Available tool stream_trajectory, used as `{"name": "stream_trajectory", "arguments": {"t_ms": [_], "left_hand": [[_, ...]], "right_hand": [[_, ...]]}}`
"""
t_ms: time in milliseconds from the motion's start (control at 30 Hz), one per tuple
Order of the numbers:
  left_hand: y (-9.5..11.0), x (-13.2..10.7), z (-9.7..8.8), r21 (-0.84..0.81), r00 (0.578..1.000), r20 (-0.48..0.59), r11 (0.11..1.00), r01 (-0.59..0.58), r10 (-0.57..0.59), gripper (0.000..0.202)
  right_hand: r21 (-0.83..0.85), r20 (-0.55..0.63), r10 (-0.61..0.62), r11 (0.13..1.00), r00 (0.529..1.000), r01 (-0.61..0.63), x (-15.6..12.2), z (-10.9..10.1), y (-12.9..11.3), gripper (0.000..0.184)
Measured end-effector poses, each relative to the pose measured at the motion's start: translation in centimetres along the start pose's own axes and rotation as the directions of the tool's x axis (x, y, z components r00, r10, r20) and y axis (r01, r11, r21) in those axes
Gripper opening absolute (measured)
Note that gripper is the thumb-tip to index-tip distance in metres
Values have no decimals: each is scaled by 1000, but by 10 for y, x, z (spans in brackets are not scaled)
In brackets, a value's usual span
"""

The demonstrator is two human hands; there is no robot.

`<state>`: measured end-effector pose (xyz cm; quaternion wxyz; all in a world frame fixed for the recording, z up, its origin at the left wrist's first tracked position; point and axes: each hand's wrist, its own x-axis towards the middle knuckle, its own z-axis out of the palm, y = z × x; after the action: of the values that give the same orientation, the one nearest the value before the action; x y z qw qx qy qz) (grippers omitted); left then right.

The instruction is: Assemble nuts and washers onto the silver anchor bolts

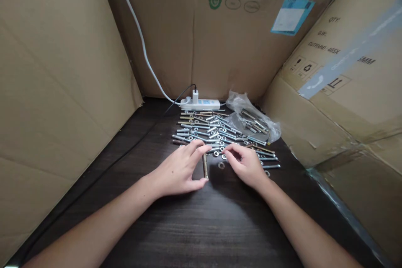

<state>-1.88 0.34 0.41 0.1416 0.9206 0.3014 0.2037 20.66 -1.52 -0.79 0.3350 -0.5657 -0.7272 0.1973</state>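
Observation:
My left hand [182, 168] rests on the dark wooden table [201, 226] and pinches a brass-coloured expansion bolt [205, 166] between thumb and fingers, the bolt pointing away from me. My right hand [246, 163] lies just to its right, fingers curled down over small washers [221, 165] at the near edge of a pile of several silvery bolts and washers [213, 132]. Whether the right fingers hold a washer is hidden.
A clear plastic bag [251, 119] with more bolts lies at the pile's right. A white power strip [201, 103] with a white cable [141, 42] and a plugged charger sits at the back. Cardboard walls [56, 71] enclose the table on three sides.

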Motion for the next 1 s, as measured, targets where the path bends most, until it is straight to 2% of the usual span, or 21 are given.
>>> {"name": "stream_trajectory", "arguments": {"t_ms": [333,467,567,667,800,1000], "left_hand": [[-2,0,0,16,1000,26,1000,5,-5,68],[-4,0,1,7,1000,26,1000,4,-5,70],[-4,0,1,-19,1000,22,1000,-4,4,69],[-4,0,0,-26,1000,20,1000,-13,14,70],[-4,1,-1,-10,1000,13,1000,-8,8,69],[-5,-1,1,-56,1000,6,998,-26,27,73]], "right_hand": [[-40,44,22,999,999,-20,2,2,6,17],[-183,143,60,983,988,-33,3,-3,5,15],[-318,250,66,948,966,18,2,-8,1,11],[-388,296,57,919,954,66,-1,-9,-2,12],[-413,322,63,907,945,81,-3,-8,-1,13],[-419,349,122,907,929,38,-2,-6,-2,15]]}}
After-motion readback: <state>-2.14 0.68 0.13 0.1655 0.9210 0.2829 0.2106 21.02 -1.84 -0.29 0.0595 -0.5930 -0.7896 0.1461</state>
